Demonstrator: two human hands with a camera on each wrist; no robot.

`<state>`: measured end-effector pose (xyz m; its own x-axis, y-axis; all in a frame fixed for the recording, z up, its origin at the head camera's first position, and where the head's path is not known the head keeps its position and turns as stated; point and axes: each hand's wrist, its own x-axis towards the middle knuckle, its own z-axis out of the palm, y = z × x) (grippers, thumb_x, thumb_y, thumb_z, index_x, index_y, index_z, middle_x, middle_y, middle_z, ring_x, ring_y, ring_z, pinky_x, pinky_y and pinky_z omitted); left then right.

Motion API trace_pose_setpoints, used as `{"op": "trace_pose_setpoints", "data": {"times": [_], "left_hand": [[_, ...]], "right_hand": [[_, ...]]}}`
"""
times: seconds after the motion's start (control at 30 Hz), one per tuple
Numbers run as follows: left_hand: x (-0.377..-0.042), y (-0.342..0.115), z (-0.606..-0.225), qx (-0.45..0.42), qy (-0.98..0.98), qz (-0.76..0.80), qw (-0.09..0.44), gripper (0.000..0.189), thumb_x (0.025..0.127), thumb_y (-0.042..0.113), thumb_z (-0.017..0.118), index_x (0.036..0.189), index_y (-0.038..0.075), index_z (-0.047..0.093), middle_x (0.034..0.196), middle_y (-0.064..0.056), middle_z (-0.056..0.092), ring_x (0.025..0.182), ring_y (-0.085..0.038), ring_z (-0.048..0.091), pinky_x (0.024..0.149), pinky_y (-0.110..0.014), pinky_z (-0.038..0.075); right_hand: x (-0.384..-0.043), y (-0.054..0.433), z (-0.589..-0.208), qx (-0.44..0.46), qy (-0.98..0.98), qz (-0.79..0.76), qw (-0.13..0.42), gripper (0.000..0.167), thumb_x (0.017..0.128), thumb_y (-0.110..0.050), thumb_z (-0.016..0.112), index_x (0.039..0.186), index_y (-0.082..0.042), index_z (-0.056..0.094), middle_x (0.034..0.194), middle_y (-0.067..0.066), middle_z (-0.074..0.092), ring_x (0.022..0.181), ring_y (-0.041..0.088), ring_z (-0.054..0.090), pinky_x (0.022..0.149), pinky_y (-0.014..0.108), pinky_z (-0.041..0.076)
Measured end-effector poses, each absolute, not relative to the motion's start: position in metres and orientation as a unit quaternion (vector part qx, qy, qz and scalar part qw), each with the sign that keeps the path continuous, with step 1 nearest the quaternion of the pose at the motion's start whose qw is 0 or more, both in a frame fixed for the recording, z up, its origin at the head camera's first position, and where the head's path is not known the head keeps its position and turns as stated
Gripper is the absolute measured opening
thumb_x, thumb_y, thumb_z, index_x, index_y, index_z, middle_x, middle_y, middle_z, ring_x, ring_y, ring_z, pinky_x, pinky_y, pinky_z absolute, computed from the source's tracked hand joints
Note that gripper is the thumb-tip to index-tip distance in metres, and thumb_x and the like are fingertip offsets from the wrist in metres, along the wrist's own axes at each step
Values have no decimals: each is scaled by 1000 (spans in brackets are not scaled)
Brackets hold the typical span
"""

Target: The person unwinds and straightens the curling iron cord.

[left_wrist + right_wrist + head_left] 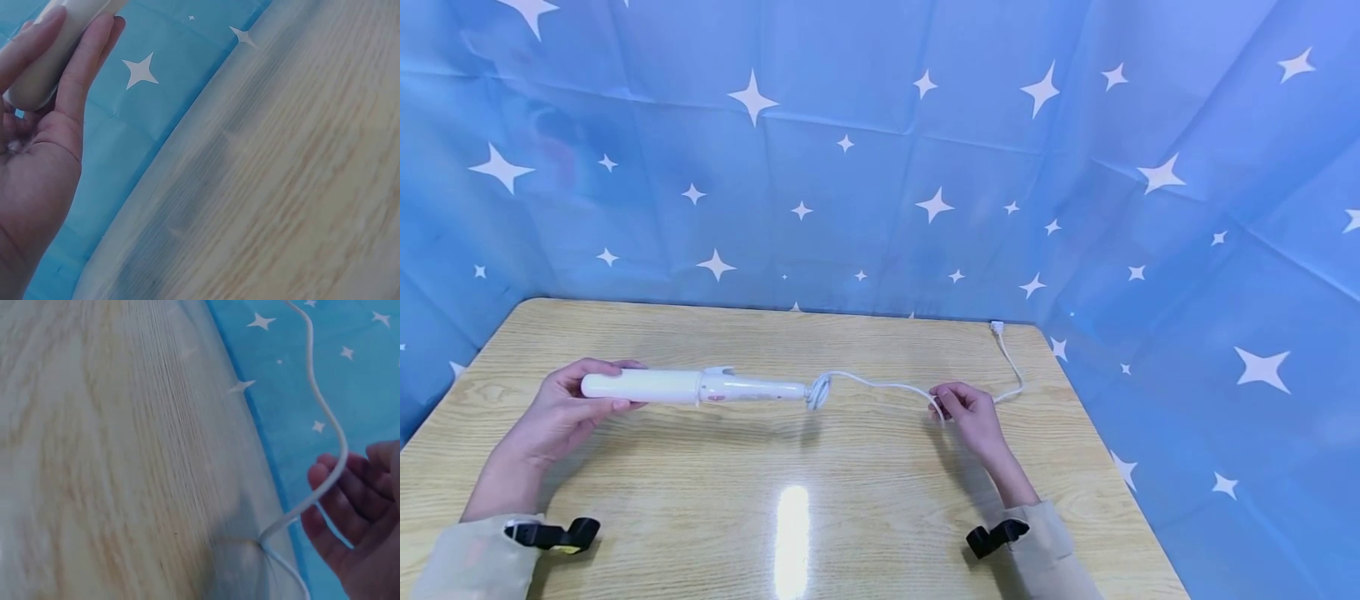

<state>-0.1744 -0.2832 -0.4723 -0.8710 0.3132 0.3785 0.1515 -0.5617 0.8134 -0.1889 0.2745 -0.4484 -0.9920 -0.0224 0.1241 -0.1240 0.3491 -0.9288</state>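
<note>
My left hand [567, 404] grips a white curling iron [752, 388] by its thick rounded end, thumb on the near side and fingers on the far side. It is held level above the table, its slimmer handle pointing right. In the left wrist view, the pale barrel [44, 69] lies between thumb and fingers. A white cord [880, 384] leaves the handle with a few loops bunched at its base. Further right, my right hand [970, 417] holds this cord with curled fingers. In the right wrist view, the cord [322, 403] runs across the fingertips and bends below them.
The plug [997, 327] lies at the table's back right edge, the cord curving from it toward my right hand. A wooden table [700, 500] spreads below, with a bright light reflection near its front. A blue star-patterned curtain [850, 100] stands behind and to the right.
</note>
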Motion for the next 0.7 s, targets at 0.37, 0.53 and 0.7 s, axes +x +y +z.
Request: {"op": "trace_pose_setpoints", "data": {"times": [0.37,0.53,0.7], "left_hand": [[-174,-284,-469,239,483,841,43,54,86,-37,46,119,-3,71,131,-13,67,119,-23,63,88,-43,61],[-174,-283,-468,248,482,839,46,53,87,-36,46,119,-3,71,132,-13,67,119,-22,63,88,-42,61],[-175,-281,-469,256,477,840,46,53,86,-37,45,119,-3,71,132,-13,67,119,-22,63,88,-42,61]], "right_hand": [[-197,243,-420,114,-842,526,39,22,104,-4,58,118,10,68,109,22,72,98,32,69,85,30,61],[-199,216,-416,178,-853,491,12,24,104,-7,61,126,1,69,119,16,71,111,30,66,93,37,59],[-201,195,-425,229,-849,476,-5,26,103,-6,63,128,-1,68,122,14,71,111,30,67,92,41,60]]}}
